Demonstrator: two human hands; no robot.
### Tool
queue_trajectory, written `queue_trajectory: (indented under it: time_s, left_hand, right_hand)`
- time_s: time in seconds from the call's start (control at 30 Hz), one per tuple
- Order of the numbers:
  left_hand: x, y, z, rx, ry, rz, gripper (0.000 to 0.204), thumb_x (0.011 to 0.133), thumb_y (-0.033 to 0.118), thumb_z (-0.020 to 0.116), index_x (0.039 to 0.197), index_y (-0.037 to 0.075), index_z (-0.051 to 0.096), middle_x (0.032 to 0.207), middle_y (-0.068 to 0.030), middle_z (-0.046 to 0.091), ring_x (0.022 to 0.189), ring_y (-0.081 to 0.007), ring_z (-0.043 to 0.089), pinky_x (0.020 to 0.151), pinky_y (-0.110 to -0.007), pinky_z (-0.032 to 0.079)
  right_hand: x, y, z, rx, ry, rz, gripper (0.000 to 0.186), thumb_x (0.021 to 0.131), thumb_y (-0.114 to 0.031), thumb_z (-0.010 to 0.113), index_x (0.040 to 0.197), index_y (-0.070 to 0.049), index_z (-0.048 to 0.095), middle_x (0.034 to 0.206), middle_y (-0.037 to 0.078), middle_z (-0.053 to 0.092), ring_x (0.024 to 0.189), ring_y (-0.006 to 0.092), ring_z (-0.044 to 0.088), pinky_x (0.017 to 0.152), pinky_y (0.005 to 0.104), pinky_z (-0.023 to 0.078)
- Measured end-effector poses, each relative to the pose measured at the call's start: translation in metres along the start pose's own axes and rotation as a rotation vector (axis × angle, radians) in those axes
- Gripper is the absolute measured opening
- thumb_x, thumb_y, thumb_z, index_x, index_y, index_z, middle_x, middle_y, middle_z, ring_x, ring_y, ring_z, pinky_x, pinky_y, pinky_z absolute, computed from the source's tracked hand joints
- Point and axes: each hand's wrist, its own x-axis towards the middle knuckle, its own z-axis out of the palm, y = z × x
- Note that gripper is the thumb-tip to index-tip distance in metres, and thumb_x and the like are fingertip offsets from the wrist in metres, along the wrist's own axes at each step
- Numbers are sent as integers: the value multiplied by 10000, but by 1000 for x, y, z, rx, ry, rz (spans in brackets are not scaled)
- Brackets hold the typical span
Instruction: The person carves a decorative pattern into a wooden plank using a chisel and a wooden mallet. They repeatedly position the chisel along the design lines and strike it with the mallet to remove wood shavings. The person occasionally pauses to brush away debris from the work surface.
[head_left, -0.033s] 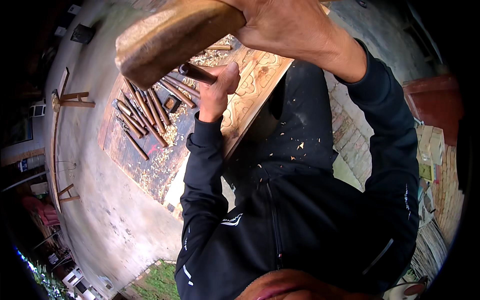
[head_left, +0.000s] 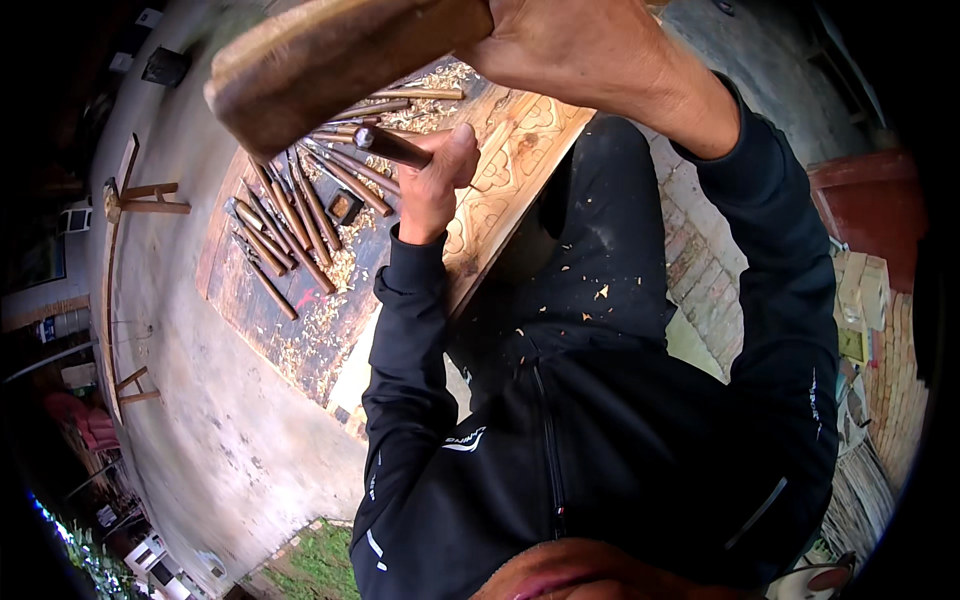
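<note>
My right hand [head_left: 570, 45] is closed around a wooden mallet [head_left: 335, 75], its thick block raised above the bench near the top of the view. Below it, my left hand [head_left: 437, 180] grips a carving chisel [head_left: 395, 147] by its dark wooden handle, whose butt end points up toward the mallet. Mallet and chisel look apart. The chisel's blade is hidden behind my hand. Beside that hand lies a pale wooden board [head_left: 515, 150] with carved curved, petal-like outlines.
Several wood-handled chisels [head_left: 305, 215] lie spread on the worn bench [head_left: 240, 290], among wood shavings [head_left: 325, 310] and a small dark square box [head_left: 345, 207]. A wooden trestle [head_left: 108, 290] stands on the concrete floor to the left. Stacked blocks [head_left: 862, 285] are at the right.
The mallet in my right hand has risen a little and shifted slightly left, showing more of the tools beneath. My left hand and the chisel look nearly unmoved.
</note>
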Motion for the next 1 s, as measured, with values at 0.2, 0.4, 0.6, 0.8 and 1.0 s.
queue_trajectory:
  time_s: [0.2, 0.4, 0.6, 0.8, 1.0]
  left_hand:
    - [2, 3, -7, -178, 69, -20, 542, 1066, 312, 580, 604, 124, 369, 535, 35, 307, 468, -78, 255, 461, -296, 169]
    - [-3, 1, -4, -168, 122, 5, 535, 1066, 311, 583, 613, 129, 365, 539, 37, 302, 462, -75, 248, 456, -292, 161]
    - [-5, 16, -14, -301, 501, 111, 574, 1107, 414, 463, 621, 189, 258, 531, 54, 230, 453, -85, 191, 432, -279, 161]
    - [-20, -6, 40, 237, 375, 428, 472, 1089, 309, 550, 683, 99, 435, 592, -31, 432, 485, -120, 360, 442, -308, 273]
    - [-32, -13, 103, 593, 73, 730, 548, 812, 266, 854, 562, 110, 392, 533, -25, 311, 405, -198, 393, 398, -346, 265]
  right_hand:
    - [40, -11, -20, 501, 109, 184, 201, 793, -35, 672, 987, 23, 680, 835, 207, 712, 745, 317, 713, 701, 386, 554]
    - [14, 14, 23, -179, -50, -172, 112, 788, -74, 639, 893, -39, 626, 764, 140, 648, 761, 362, 693, 610, 484, 512]
    - [-61, 6, 6, 341, 26, 513, 368, 791, -166, 754, 1105, -2, 656, 935, 145, 706, 851, 289, 708, 715, 398, 563]
    - [-179, 14, -17, 910, 45, 1383, 318, 997, -262, 668, 1142, 20, 649, 955, 91, 687, 737, 116, 660, 577, 240, 519]
    - [-251, -7, -12, 1064, 414, 1520, 371, 1030, -273, 581, 1215, 49, 565, 911, 130, 637, 653, 155, 622, 541, 258, 502]
